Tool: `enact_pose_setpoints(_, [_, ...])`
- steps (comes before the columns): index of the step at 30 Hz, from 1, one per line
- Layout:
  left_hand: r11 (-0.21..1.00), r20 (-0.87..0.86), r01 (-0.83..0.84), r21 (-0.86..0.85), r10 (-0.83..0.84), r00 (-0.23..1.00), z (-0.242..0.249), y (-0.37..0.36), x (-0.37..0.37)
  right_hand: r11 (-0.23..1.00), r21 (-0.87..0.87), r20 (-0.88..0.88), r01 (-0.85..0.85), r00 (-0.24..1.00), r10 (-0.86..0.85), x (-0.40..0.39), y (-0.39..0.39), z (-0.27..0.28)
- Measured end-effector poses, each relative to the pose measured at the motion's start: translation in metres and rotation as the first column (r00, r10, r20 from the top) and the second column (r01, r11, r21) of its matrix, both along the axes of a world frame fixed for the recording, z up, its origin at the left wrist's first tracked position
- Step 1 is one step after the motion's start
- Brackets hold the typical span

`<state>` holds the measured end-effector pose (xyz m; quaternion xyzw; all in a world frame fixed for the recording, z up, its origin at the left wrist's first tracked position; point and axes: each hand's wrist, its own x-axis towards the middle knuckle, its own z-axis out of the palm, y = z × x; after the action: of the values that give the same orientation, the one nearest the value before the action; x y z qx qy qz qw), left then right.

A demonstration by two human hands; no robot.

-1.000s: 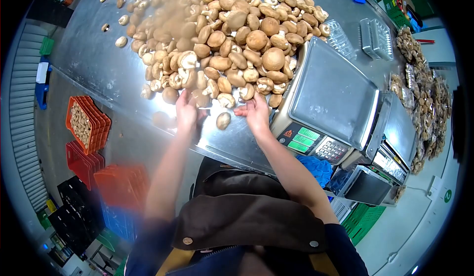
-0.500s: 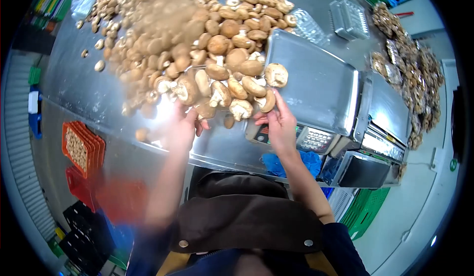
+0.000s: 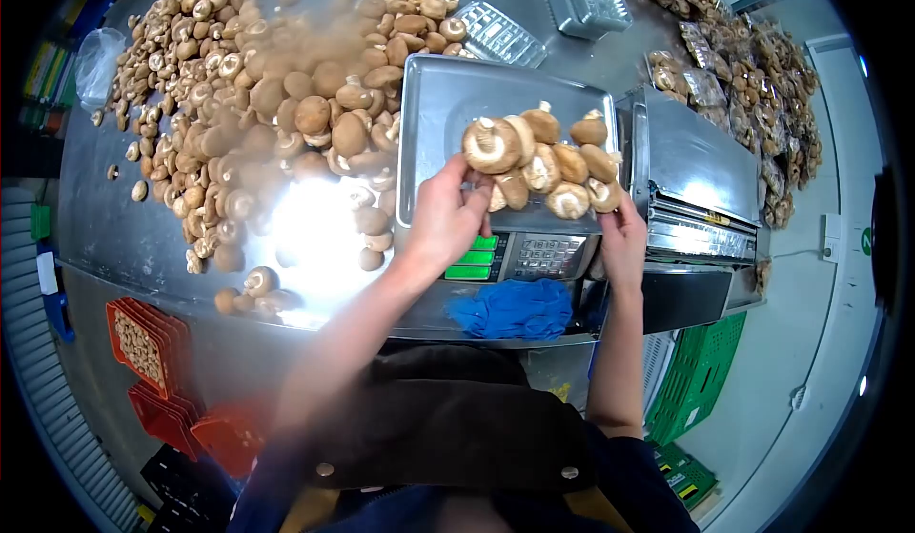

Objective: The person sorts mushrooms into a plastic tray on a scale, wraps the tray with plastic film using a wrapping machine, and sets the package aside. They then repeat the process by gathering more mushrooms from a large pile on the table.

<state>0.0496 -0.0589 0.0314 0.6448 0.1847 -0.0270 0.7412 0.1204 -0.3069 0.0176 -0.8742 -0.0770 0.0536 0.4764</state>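
Note:
Several brown shiitake mushrooms (image 3: 541, 166) sit heaped in a clear plastic tray, mostly hidden under them, over the metal pan of a weighing scale (image 3: 448, 104). At the tray's left end my left hand (image 3: 450, 214) is closed, fingers tucked beneath the large mushroom there. My right hand (image 3: 624, 242) grips the right end, with its fingertips by the outermost mushrooms. Below the pan, the scale's green display (image 3: 474, 259) and keypad (image 3: 545, 255) show between my forearms.
A large pile of loose mushrooms (image 3: 315, 114) spreads over the steel table (image 3: 100, 209) at left. Clear trays (image 3: 596, 0) lie at the back. Bagged mushrooms (image 3: 753, 95) are heaped at right, behind a wrapping machine (image 3: 701, 171). A blue cloth-like bundle (image 3: 519, 309) lies before the scale.
Both hands have carried the tray of mushrooms right, from beside the pile to over the scale pan. The camera view has shifted right too.

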Motion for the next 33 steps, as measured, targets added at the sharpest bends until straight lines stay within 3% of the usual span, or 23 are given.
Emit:
enact_pose_setpoints(1, [1.000,0.005,0.013,-0.013,-0.013,1.000,0.004,-0.007,0.005,0.998,0.061,-0.056,0.027,0.998,-0.023,0.000,-0.008,0.003])
enact_pose_setpoints(3, [0.996,0.014,0.047,-0.073,-0.046,0.999,-0.003,-0.018,0.014,0.999,-0.030,-0.014,0.037,0.999,-0.038,0.000,-0.018,0.013])
enact_pose_setpoints(5, [0.995,0.042,0.037,-0.088,-0.034,0.999,-0.003,-0.028,0.017,0.997,-0.005,0.007,0.076,0.997,-0.076,-0.002,-0.025,0.015])
enact_pose_setpoints(8, [0.996,-0.004,0.079,-0.042,-0.079,0.997,-0.006,-0.032,0.012,0.996,-0.057,0.008,0.069,0.998,-0.069,-0.011,-0.034,0.018])
enact_pose_setpoints(12, [0.966,-0.002,0.146,0.212,-0.149,0.989,-0.009,-0.021,-0.020,0.999,-0.025,-0.061,0.031,0.998,-0.033,-0.037,-0.032,0.019])
enact_pose_setpoints(13, [0.967,0.092,0.096,0.237,-0.121,0.988,-0.022,-0.020,-0.031,0.999,-0.026,-0.088,0.024,0.996,-0.026,-0.046,-0.033,0.012])
enact_pose_setpoints(15, [0.961,0.040,0.124,0.247,-0.138,0.990,-0.020,-0.008,-0.052,0.999,-0.027,-0.101,-0.030,0.995,0.027,-0.064,-0.026,0.007])
enact_pose_setpoints(17, [0.989,-0.139,0.139,0.048,-0.131,0.982,0.004,0.007,-0.069,0.996,0.078,-0.172,-0.039,0.984,0.052,-0.082,-0.010,0.008])
enact_pose_setpoints(19, [0.998,-0.183,-0.017,-0.061,0.005,0.983,0.008,0.012,-0.088,0.981,0.192,-0.308,-0.023,0.948,0.083,-0.097,0.000,0.005])
enact_pose_setpoints(23, [0.999,-0.242,-0.041,0.032,0.047,0.969,0.026,0.038,-0.097,0.982,0.138,-0.193,-0.128,0.969,0.154,-0.084,0.030,0.021])
enact_pose_setpoints(25, [0.996,-0.169,-0.057,0.075,0.069,0.983,0.030,0.047,-0.083,0.986,0.102,-0.155,-0.133,0.977,0.148,-0.066,0.041,0.027])
enact_pose_setpoints(27, [0.973,-0.170,-0.033,0.230,0.074,0.983,0.030,0.053,-0.058,0.972,0.077,-0.023,-0.222,0.974,0.224,-0.035,0.046,0.035])
enact_pose_setpoints(29, [0.985,-0.083,-0.115,0.130,0.126,0.989,0.028,0.051,-0.026,0.979,0.048,0.056,-0.196,0.979,0.194,-0.005,0.049,0.035])
enact_pose_setpoints(31, [0.982,-0.022,-0.095,0.166,0.100,0.995,0.012,0.049,0.004,0.961,-0.135,0.252,-0.241,0.930,0.269,0.029,0.042,0.020])
enact_pose_setpoints(33, [0.984,-0.060,-0.058,0.169,0.069,0.996,-0.004,0.047,0.029,0.961,-0.132,0.178,-0.244,0.948,0.265,0.053,0.037,0.001])
